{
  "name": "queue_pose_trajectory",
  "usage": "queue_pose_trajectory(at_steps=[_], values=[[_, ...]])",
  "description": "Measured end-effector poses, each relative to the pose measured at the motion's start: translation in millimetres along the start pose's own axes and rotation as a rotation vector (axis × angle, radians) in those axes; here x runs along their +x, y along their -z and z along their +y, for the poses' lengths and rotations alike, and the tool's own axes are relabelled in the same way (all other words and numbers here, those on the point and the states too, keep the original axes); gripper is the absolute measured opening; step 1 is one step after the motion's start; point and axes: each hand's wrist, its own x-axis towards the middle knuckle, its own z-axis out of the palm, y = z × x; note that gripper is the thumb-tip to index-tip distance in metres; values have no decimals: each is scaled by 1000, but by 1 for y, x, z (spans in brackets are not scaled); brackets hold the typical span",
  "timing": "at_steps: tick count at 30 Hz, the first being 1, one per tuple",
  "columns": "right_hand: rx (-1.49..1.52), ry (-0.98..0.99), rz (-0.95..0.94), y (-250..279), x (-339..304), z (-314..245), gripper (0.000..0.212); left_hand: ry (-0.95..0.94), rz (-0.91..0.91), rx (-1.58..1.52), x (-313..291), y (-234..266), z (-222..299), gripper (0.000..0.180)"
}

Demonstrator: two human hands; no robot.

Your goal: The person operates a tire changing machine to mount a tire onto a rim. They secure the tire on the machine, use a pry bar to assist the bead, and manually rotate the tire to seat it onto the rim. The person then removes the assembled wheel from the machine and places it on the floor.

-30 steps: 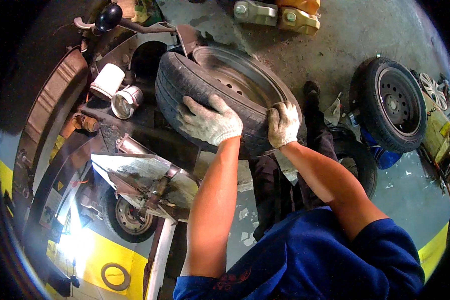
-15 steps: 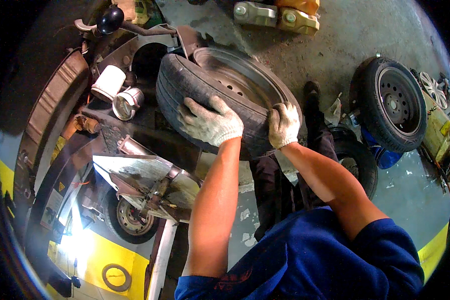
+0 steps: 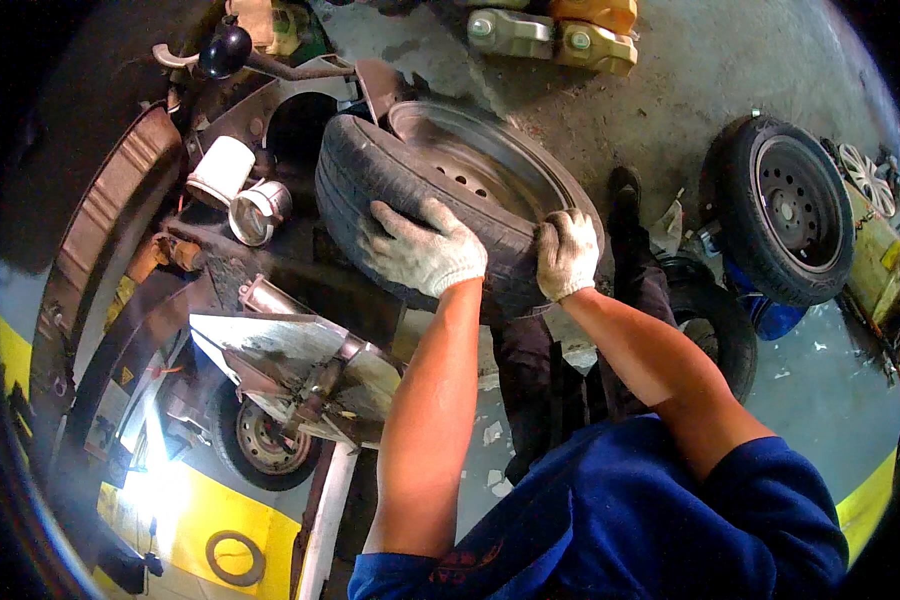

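A black tyre on a grey steel rim (image 3: pixel 530 180) lies tilted in front of me, against the metal arm of a workshop machine (image 3: pixel 370 85). Both of my hands wear off-white knitted gloves. My left hand (image 3: pixel 428 245) grips the tyre's near left shoulder, thumb toward the sidewall and fingers spread over the tread. On the right side, my right hand (image 3: pixel 568 252) is closed over the tyre's edge, its fingers curled toward the rim. The underside of the wheel and what bears it are hidden.
Two white cups (image 3: pixel 222 168) stand left of the wheel. Below them juts a metal plate (image 3: pixel 290 350) with a cylinder. Another wheel (image 3: pixel 788 210) leans at the right, above a blue container (image 3: pixel 775 310). Plastic jugs (image 3: pixel 595 45) stand at the back. A bright lamp (image 3: pixel 158 485) shines lower left.
The whole view has shifted very slightly. My hands keep the same hold on the tyre, whose left side appears a touch lower.
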Motion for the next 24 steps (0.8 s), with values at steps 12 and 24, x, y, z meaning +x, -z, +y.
queue_pose_trajectory(at_steps=[12, 24], values=[[29, -31, 23, 3, 1, -4, 17, -22, -49, -23, 4, -1, -2, 69], [17, -48, 28, 7, 0, -3, 21, -12, -84, 34, 2, -5, -3, 71]])
